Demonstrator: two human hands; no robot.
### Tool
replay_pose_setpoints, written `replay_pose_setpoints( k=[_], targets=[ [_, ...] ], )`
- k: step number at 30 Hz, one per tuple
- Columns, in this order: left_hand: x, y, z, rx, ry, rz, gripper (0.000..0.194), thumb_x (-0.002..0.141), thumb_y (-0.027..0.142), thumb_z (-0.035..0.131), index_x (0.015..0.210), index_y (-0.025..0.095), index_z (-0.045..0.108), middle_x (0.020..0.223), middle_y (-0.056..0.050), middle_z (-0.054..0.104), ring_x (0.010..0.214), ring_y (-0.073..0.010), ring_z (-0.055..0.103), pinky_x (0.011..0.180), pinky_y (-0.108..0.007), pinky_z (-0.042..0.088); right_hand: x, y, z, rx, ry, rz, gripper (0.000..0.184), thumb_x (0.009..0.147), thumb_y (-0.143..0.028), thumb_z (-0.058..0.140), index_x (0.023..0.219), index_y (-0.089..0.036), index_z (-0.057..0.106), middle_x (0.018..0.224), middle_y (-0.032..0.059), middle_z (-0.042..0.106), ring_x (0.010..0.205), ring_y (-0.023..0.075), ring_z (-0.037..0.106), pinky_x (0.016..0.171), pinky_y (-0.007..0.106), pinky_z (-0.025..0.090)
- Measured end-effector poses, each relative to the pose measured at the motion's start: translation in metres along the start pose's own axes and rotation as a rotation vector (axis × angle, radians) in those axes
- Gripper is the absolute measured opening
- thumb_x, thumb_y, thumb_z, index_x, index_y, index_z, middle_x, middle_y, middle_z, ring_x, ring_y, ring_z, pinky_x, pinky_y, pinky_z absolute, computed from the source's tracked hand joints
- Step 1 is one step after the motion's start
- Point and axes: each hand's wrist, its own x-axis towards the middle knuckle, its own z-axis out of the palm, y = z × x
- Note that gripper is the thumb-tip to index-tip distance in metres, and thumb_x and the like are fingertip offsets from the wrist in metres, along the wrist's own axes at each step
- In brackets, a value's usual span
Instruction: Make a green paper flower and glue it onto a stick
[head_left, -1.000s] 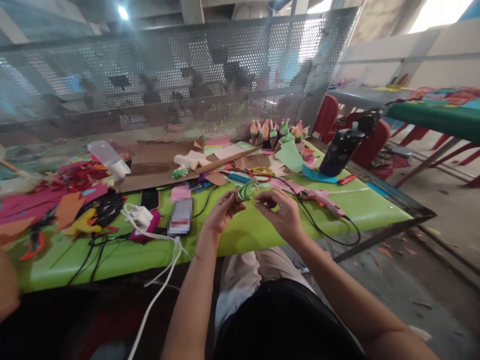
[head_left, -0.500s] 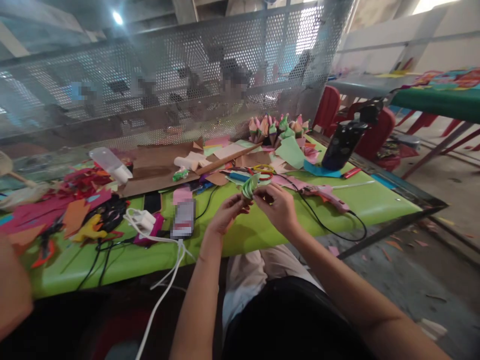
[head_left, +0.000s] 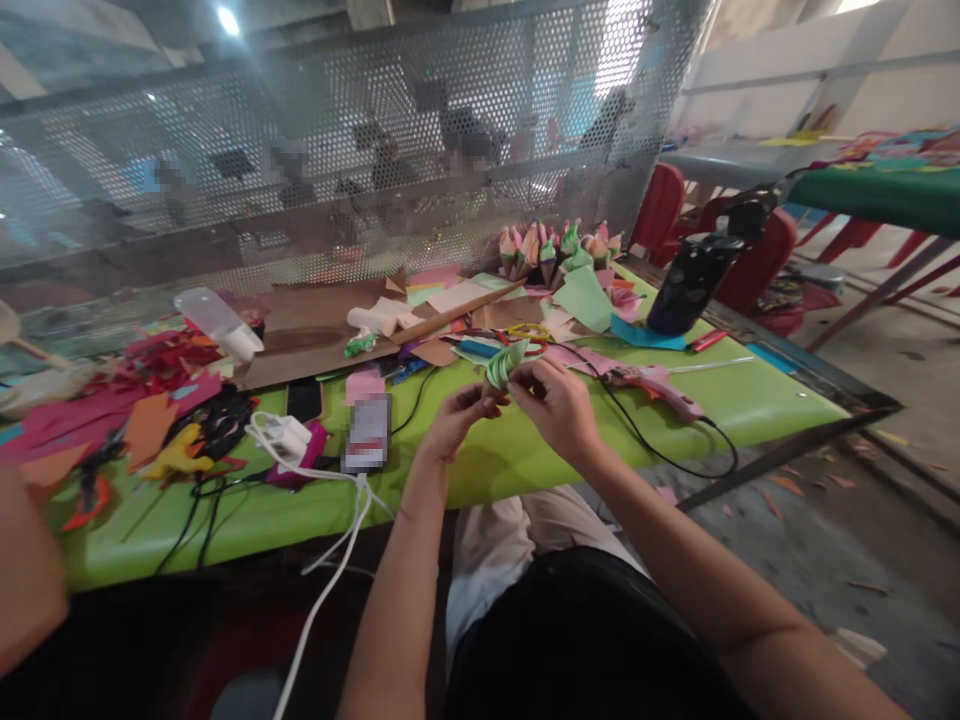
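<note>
A light green, layered twist of paper [head_left: 507,366] is held up over the green-covered table [head_left: 517,450]. My left hand [head_left: 463,415] is closed round its lower end. My right hand [head_left: 551,398] pinches its right side near the base, with thumb and fingers together. Just behind the paper twist lie a blue-handled tool [head_left: 477,349] and yellow and red scissor-like loops [head_left: 531,340]. To the right of my right hand rests a pink glue gun [head_left: 664,391] with a black cord.
Several finished paper cones [head_left: 559,250] stand at the back. A dark bottle [head_left: 691,285] is at the right. A phone [head_left: 367,432] with a white cable, an extension socket [head_left: 296,452], red paper scraps [head_left: 154,365] and brown cardboard [head_left: 319,325] lie leftward. Another person's arm [head_left: 30,570] shows at left.
The paper twist has tilted slightly to the right in my fingers. Both hands stay closed on it in nearly the same place, and the view has shifted a little.
</note>
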Motion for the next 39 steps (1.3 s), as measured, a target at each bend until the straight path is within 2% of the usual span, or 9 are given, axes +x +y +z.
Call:
replay_pose_setpoints(
  k=[5,9,11,15,19,22,27,32,39],
  targets=[
    [0.001,-0.002,0.0,0.002,0.015,0.019,0.047,0.061,0.053,0.092,0.089,0.017,0.079,0.083,-0.006,0.077,0.071,-0.0141,0.063,0.073,-0.029,0.049,0.002,-0.003,-0.001,0.041,0.004,-0.004,0.009,0.087,-0.023,0.062,0.083,-0.022,0.07,0.077,0.0023,0.065,0.07,0.0168,0.058,0.067,0.028,0.046],
    [-0.001,-0.001,-0.001,-0.01,0.034,0.019,0.047,0.062,0.054,0.091,0.09,0.018,0.079,0.089,-0.006,0.079,0.074,-0.0148,0.066,0.074,-0.029,0.05,-0.001,-0.003,-0.009,0.099,0.029,0.012,0.013,0.09,-0.029,0.064,0.093,-0.022,0.074,0.076,0.001,0.064,0.063,0.0151,0.054,0.063,0.028,0.044],
    [-0.001,-0.001,-0.002,-0.016,0.045,0.027,0.047,0.063,0.054,0.09,0.091,0.018,0.079,0.091,-0.007,0.079,0.075,-0.0149,0.067,0.075,-0.029,0.05,-0.007,0.0,-0.012,0.111,0.05,0.036,0.013,0.092,-0.03,0.062,0.091,-0.021,0.073,0.076,0.001,0.064,0.063,0.0148,0.053,0.061,0.027,0.042],
    [0.0,-0.003,-0.003,-0.042,0.093,0.044,0.047,0.062,0.055,0.091,0.09,0.018,0.079,0.091,-0.007,0.08,0.077,-0.0149,0.068,0.073,-0.028,0.051,-0.024,0.02,-0.008,0.161,0.055,0.183,0.018,0.09,-0.036,0.062,0.084,-0.021,0.071,0.075,0.002,0.067,0.066,0.0162,0.055,0.061,0.028,0.042],
    [0.002,-0.004,-0.003,-0.085,0.136,0.042,0.049,0.06,0.054,0.092,0.091,0.019,0.078,0.096,-0.007,0.081,0.083,-0.016,0.071,0.073,-0.027,0.051,-0.034,0.047,0.002,0.207,-0.04,0.375,0.025,0.081,-0.044,0.063,0.081,-0.021,0.072,0.074,0.0026,0.07,0.066,0.0175,0.056,0.063,0.03,0.042],
    [0.004,-0.006,-0.003,-0.104,0.179,0.043,0.053,0.059,0.05,0.094,0.097,0.019,0.076,0.1,-0.007,0.081,0.088,-0.0178,0.074,0.075,-0.027,0.052,-0.036,0.06,0.007,0.254,-0.088,0.446,0.032,0.078,-0.051,0.062,0.08,-0.02,0.072,0.073,0.0025,0.071,0.068,0.0191,0.059,0.066,0.031,0.043],
    [0.008,-0.008,-0.005,-0.087,0.237,0.067,0.056,0.055,0.046,0.096,0.099,0.018,0.074,0.097,-0.008,0.081,0.088,-0.0194,0.075,0.077,-0.03,0.052,-0.037,0.062,0.007,0.261,-0.096,0.43,0.034,0.079,-0.052,0.062,0.081,-0.02,0.072,0.076,0.0025,0.072,0.071,0.0198,0.06,0.068,0.031,0.043],
    [0.008,-0.005,-0.005,-0.108,0.288,0.098,0.052,0.049,0.043,0.098,0.087,0.017,0.074,0.086,-0.003,0.08,0.078,-0.0139,0.072,0.073,-0.025,0.049,-0.039,0.061,0.007,0.252,-0.097,0.42,0.034,0.079,-0.052,0.062,0.081,-0.02,0.072,0.075,0.0027,0.071,0.072,0.0199,0.06,0.068,0.031,0.042],
    [0.006,-0.004,-0.005,-0.101,0.268,0.037,0.056,0.05,0.049,0.097,0.089,0.017,0.073,0.087,-0.005,0.08,0.078,-0.0144,0.072,0.073,-0.026,0.05,-0.039,0.064,0.008,0.241,-0.107,0.407,0.034,0.08,-0.053,0.062,0.08,-0.02,0.072,0.072,0.0018,0.068,0.068,0.0188,0.058,0.065,0.03,0.041]
  ],
)
